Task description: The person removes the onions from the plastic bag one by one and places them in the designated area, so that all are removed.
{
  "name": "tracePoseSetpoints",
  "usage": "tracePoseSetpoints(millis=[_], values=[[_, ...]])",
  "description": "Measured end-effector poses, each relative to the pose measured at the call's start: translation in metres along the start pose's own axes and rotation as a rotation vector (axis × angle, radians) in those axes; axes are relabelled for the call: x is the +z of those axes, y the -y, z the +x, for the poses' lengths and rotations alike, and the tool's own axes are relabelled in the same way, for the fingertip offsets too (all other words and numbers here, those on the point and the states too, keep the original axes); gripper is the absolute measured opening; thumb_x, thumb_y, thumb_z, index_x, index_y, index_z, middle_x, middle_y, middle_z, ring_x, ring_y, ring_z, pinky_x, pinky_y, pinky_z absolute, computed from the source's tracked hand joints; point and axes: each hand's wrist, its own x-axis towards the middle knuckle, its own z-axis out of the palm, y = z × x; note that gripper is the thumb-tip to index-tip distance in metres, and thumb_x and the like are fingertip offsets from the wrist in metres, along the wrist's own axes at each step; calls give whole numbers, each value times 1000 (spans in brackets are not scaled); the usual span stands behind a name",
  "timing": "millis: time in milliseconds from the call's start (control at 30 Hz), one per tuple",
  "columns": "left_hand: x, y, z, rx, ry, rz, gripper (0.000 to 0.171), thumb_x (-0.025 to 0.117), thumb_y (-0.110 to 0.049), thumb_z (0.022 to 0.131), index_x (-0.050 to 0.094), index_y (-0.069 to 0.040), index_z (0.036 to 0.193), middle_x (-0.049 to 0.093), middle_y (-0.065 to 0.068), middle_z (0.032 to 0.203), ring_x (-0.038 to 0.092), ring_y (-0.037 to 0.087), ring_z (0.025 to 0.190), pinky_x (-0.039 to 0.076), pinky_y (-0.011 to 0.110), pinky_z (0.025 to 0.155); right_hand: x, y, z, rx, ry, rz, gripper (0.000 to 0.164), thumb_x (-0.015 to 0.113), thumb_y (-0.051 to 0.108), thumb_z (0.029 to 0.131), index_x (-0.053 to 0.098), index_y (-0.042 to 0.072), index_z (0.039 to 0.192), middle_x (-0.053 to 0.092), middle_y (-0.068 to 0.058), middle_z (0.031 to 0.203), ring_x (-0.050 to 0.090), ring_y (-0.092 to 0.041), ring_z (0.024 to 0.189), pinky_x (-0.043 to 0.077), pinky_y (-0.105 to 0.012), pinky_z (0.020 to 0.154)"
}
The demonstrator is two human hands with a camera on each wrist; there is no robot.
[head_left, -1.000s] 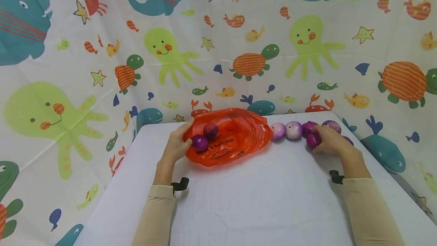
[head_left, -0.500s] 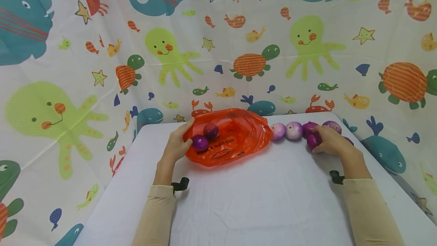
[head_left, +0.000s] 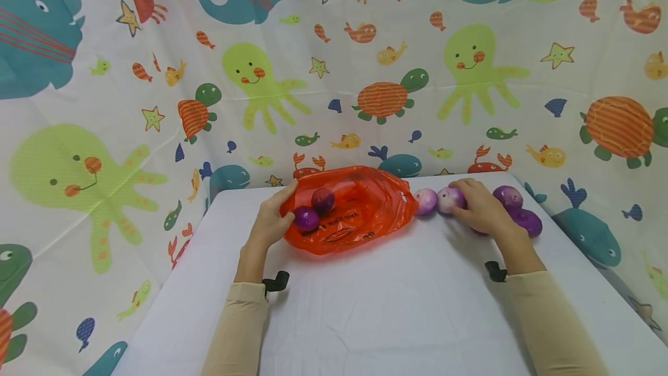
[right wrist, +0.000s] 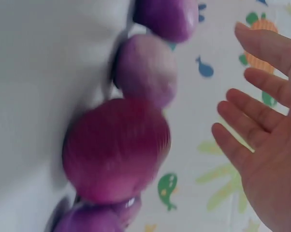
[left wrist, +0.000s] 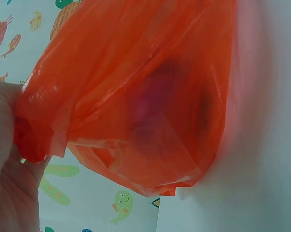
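My left hand (head_left: 268, 216) grips the rim of a red plastic bag (head_left: 365, 219) at its left side. Inside the bag, near that hand, lie two red onions, one in front (head_left: 305, 218) and one behind (head_left: 323, 200). My right hand (head_left: 482, 205) hovers over the onions right of the bag, fingers spread and apart from them in the right wrist view. By its fingertips is a pale purple onion (head_left: 450, 199), with another pale onion (head_left: 425, 201) against the bag. A dark red onion (right wrist: 119, 150) shows large in the right wrist view; in the head view the hand mostly hides it.
Two more dark onions, one at the back (head_left: 508, 197) and one nearer (head_left: 528, 222), sit by the right edge of the white-covered table (head_left: 386, 306). Behind the table hangs a cloth (head_left: 334, 39) printed with sea animals.
My right hand has come off the dark red onion and moved left towards the pale one, uncovering the onions at the right. The left hand and the bag have stayed put.
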Motion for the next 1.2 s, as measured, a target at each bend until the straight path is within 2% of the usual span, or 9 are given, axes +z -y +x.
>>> tracePoseSetpoints(millis=[100,300,400,633,800,1033,1200], values=[[0,0,0,2,-2,6,85,69,16,86,45,-22,158,50,4,160,47,33,149,50,53,110,9,10,4,-51,-21,2,59,75,29,96,53,9,146,47,-23,153,40,-46,144,35,-72,115],[0,0,0,10,-1,5,82,69,16,86,46,-17,158,51,5,160,47,34,149,50,54,110,24,33,11,-148,-43,-11,66,77,31,94,52,11,151,51,-21,152,43,-44,143,42,-70,112],[0,1,1,13,-3,3,81,69,17,86,47,-15,157,51,6,160,47,35,149,50,55,109,31,43,15,-173,-44,-5,68,78,33,93,52,12,151,52,-19,151,45,-43,142,45,-69,109],[1,3,0,0,3,-1,86,69,16,87,45,-24,159,50,4,161,47,33,149,50,53,110,43,65,21,-199,-14,17,69,77,37,93,50,16,154,53,-15,152,47,-40,143,50,-68,105],[1,4,-1,-1,0,1,84,69,17,86,46,-20,158,50,4,160,47,34,149,50,54,109,51,84,25,-230,-24,18,69,76,39,93,51,14,153,52,-15,153,48,-39,142,50,-66,106],[0,1,-1,0,3,-3,85,67,18,86,45,-20,158,48,4,162,45,33,151,46,54,113,63,106,31,-346,-132,48,64,79,31,92,56,11,148,55,-14,151,48,-37,140,46,-62,113],[0,2,0,4,3,2,84,68,17,86,45,-20,159,48,3,162,45,32,150,48,54,112,71,120,37,-430,-195,65,60,79,26,92,58,10,145,57,-16,146,50,-35,138,45,-60,115]])
